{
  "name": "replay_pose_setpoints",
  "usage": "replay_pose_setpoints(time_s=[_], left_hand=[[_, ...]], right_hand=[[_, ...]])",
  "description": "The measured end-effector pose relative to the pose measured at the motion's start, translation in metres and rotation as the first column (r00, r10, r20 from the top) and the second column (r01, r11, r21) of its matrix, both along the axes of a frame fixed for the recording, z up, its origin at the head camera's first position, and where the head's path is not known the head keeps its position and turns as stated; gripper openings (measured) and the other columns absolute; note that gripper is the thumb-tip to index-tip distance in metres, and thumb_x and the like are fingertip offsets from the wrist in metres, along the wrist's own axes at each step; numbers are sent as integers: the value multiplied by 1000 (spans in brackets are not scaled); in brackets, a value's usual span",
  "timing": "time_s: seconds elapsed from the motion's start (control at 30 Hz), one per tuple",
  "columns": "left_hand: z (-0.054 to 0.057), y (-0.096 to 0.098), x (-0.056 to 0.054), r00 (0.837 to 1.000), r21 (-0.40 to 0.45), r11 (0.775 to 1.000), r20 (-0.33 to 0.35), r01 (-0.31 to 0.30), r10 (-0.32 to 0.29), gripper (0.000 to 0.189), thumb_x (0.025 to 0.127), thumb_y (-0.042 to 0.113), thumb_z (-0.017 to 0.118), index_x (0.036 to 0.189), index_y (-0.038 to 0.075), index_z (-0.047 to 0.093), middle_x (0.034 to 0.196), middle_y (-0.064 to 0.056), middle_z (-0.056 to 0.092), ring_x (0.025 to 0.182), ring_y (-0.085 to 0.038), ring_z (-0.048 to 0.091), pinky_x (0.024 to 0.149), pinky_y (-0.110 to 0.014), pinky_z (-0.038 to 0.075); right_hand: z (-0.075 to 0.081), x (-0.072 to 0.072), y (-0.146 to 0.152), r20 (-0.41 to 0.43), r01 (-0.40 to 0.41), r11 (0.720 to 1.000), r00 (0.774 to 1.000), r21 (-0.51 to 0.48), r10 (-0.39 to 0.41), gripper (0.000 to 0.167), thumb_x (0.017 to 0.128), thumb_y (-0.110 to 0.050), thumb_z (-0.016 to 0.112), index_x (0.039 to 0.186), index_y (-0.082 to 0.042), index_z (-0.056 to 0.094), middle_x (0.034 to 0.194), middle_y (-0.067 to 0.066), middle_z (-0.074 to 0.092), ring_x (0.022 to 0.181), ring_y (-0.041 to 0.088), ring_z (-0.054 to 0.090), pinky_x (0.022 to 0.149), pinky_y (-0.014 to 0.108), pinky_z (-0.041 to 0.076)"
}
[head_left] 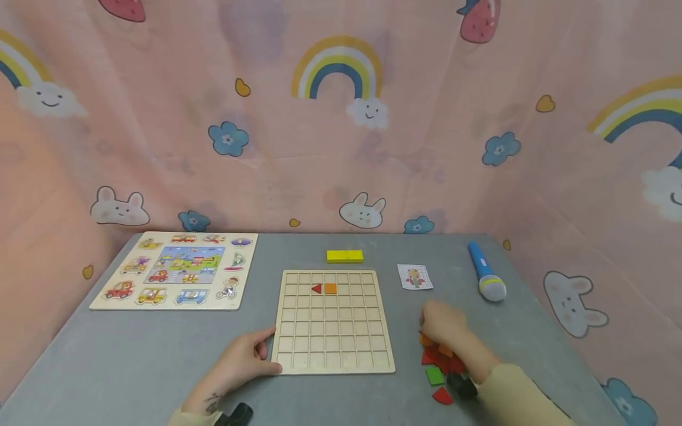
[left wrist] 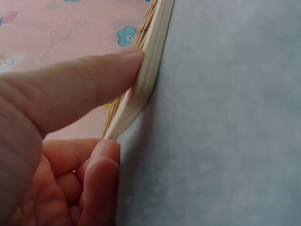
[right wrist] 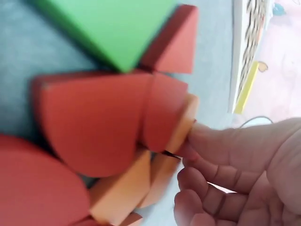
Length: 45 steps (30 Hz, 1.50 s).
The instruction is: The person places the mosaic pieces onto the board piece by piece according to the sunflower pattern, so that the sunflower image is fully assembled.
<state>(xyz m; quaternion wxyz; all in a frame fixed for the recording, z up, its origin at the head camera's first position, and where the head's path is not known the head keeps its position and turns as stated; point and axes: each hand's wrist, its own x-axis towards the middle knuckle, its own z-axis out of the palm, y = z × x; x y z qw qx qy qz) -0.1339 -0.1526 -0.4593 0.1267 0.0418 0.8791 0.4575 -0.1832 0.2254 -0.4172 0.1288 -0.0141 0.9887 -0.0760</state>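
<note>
My left hand (head_left: 242, 358) holds the left edge and near corner of a wooden grid board (head_left: 331, 322); the left wrist view shows the thumb against the board's side (left wrist: 153, 52). On the board lie a red triangle (head_left: 317, 289) and an orange square (head_left: 330, 289). My right hand (head_left: 444, 322) is over a pile of flat shapes, thumb and finger pinching a thin orange piece (right wrist: 183, 125). Around it are a red quarter-round piece (right wrist: 94, 117), a red triangle (right wrist: 181, 47) and a green piece (head_left: 434, 376). Part of the pile is hidden under the hand.
A small picture card (head_left: 415, 277) lies right of the board, and a blue toy microphone (head_left: 486, 272) farther right. Behind the board is a yellow block (head_left: 344, 256). A vehicle peg puzzle (head_left: 176, 299) occupies the back left. A pink patterned curtain (head_left: 298, 177) hangs behind the table.
</note>
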Motion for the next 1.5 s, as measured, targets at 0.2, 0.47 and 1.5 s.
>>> replay_pose_setpoints(time_s=[0.2, 0.47, 1.5], left_hand=[[0, -1, 0, 1000, -8, 1000, -3, -3, 3, 82, 59, 16, 85, 130, -3, 50, 65, -2, 48, 52, -12, 40, 45, -23, 32], [0, 0, 0, 1000, -28, 1000, 3, -10, 10, 82, 58, 18, 85, 130, -1, 50, 66, -2, 49, 54, -12, 40, 45, -23, 31], [-1, -1, -2, 1000, -3, 1000, -4, 8, -8, 84, 58, 17, 85, 131, -2, 49, 64, -2, 48, 51, -11, 38, 43, -22, 30]], right_hand=[[8, -19, -10, -10, -6, 977, 1000, -214, 4, 9, 73, -4, 63, 66, -5, 57, 61, 2, 52, 54, 16, 46, 49, 28, 36], [13, -62, -64, 55, 103, 717, 994, -689, -90, 8, 82, 0, 64, 86, 6, 63, 73, 12, 63, 55, 13, 60, 57, 30, 52], [-12, -82, -127, 126, 213, 705, 977, -676, -174, 6, 81, 0, 66, 75, 2, 65, 55, 5, 57, 45, 12, 52, 48, 24, 47]])
